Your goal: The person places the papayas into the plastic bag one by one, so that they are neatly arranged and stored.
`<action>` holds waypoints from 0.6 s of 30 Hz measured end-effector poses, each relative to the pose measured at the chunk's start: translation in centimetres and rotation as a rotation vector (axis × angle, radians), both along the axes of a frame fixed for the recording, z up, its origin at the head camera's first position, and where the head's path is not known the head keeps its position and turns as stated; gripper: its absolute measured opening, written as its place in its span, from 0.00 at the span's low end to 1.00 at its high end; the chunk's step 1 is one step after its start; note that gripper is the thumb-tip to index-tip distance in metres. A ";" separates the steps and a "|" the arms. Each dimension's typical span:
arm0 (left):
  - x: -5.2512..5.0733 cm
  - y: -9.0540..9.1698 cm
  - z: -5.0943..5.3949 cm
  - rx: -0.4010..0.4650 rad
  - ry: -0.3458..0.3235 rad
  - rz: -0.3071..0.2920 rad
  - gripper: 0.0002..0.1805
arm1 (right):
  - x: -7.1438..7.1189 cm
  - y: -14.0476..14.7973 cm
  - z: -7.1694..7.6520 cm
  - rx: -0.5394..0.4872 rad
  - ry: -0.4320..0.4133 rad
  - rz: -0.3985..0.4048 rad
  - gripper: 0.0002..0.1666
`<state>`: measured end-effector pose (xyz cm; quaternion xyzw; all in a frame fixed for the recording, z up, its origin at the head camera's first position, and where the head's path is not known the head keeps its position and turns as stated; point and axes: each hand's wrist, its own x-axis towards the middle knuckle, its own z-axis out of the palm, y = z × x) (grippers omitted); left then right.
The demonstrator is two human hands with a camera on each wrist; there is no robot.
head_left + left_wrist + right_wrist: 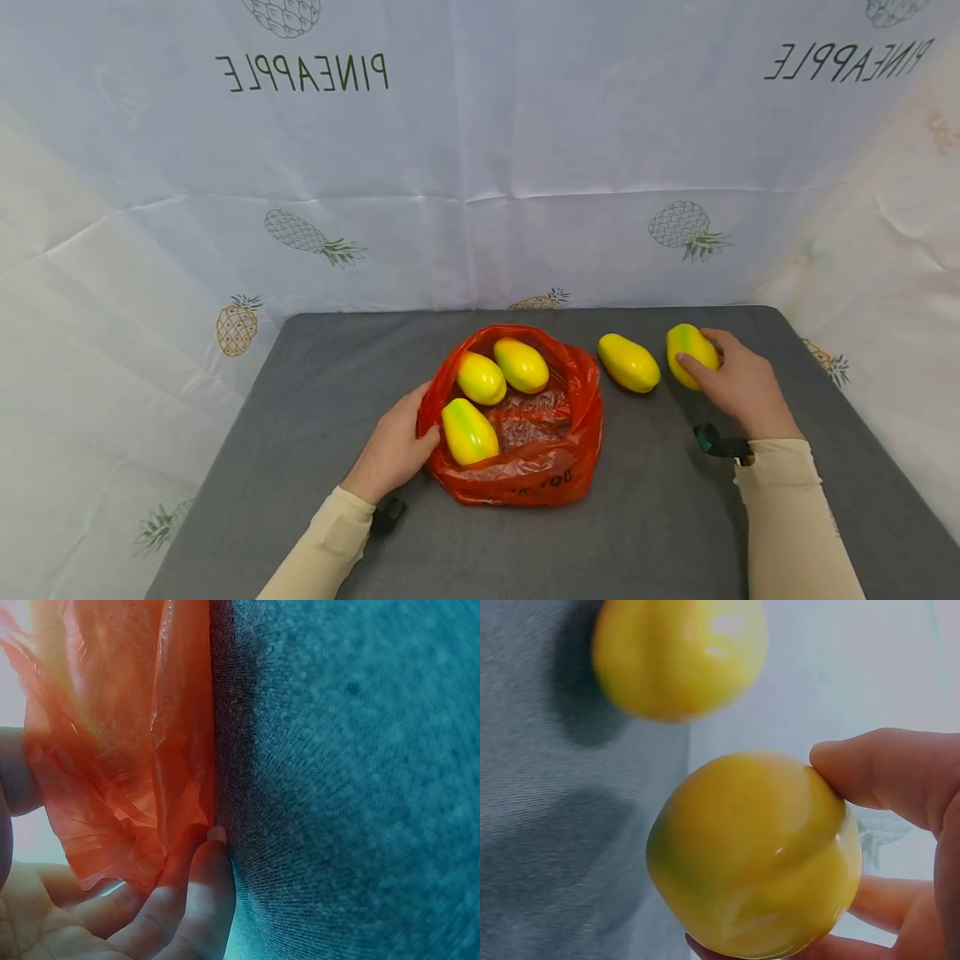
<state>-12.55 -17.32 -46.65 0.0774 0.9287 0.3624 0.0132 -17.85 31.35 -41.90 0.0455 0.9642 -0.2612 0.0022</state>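
Observation:
A red plastic bag [536, 479] stands with its mouth open, and three yellow papayas [470, 432] with greenish streaks lie inside it. My left hand [393, 446] grips the bag's left rim, thumb at the inner side and fingers outside; the left wrist view shows the fingers [206, 900] against the thin red plastic [112, 750]. My right hand [750, 387] holds another papaya [692, 357] between thumb and fingers. In the right wrist view this papaya [754, 855] appears raised off the table, its shadow apart from it. One more papaya [628, 363] lies between the bag and my right hand.
The grey table [300, 483] ends at a back edge near a pale cloth [465, 150] printed with pineapples. More of this cloth hangs at both sides. Dark straps sit around both wrists.

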 end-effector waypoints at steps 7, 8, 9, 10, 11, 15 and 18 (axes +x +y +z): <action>0.0 -0.2 -0.1 -0.003 0.009 0.003 0.37 | 0.3 -1.0 1.5 0.016 0.041 0.026 0.53; 0.0 -0.3 -0.1 -0.001 0.006 0.004 0.38 | 0.4 -1.2 1.7 0.018 0.044 0.033 0.53; 0.0 -0.3 0.0 0.002 0.003 0.004 0.38 | 0.5 -1.4 1.9 0.018 0.045 0.039 0.54; 0.0 -0.3 0.0 0.003 0.001 0.004 0.38 | 0.6 -1.6 2.1 0.015 0.045 0.047 0.53; 0.0 -0.3 0.0 0.006 0.000 0.004 0.38 | 0.8 -1.7 2.3 0.014 0.049 0.054 0.53; 0.0 -0.1 0.1 0.017 -0.014 0.010 0.38 | 1.3 -2.5 2.9 0.019 0.057 0.085 0.53; 0.0 0.0 0.2 0.024 -0.010 0.021 0.39 | 1.5 -3.2 3.2 0.025 0.059 0.114 0.53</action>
